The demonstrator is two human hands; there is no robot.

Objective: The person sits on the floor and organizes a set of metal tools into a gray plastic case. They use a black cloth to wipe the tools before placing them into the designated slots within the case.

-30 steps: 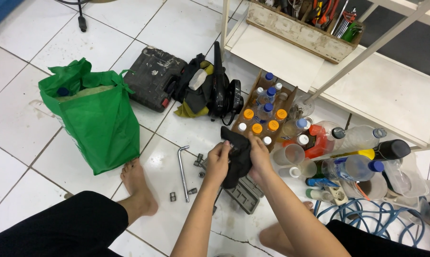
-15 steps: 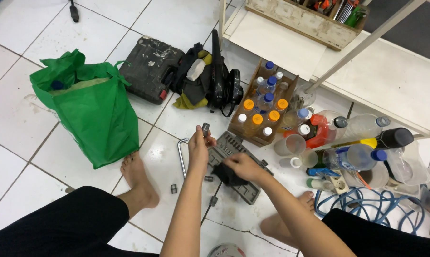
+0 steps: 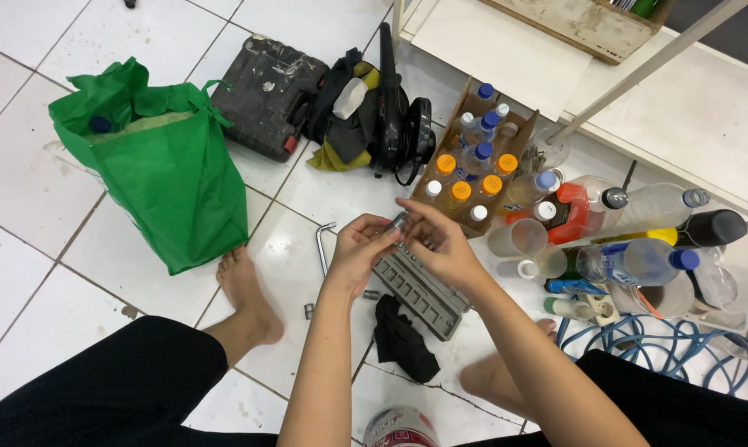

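Socket (image 3: pixel 399 222): small grey metal cylinder | left hand (image 3: pixel 359 248) pinching it | right hand (image 3: pixel 440 242) pinching it

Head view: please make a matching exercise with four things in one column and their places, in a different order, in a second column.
Things:
1. green bag
2. black cloth
3. small metal socket
4. grey socket tray

Places:
A. between the fingers of the left hand and right hand
B. on the tiles below both hands
C. standing beside the bare foot
D. lying on the floor near the tray's closer end

Pairs: 1-C, 2-D, 3-A, 4-B
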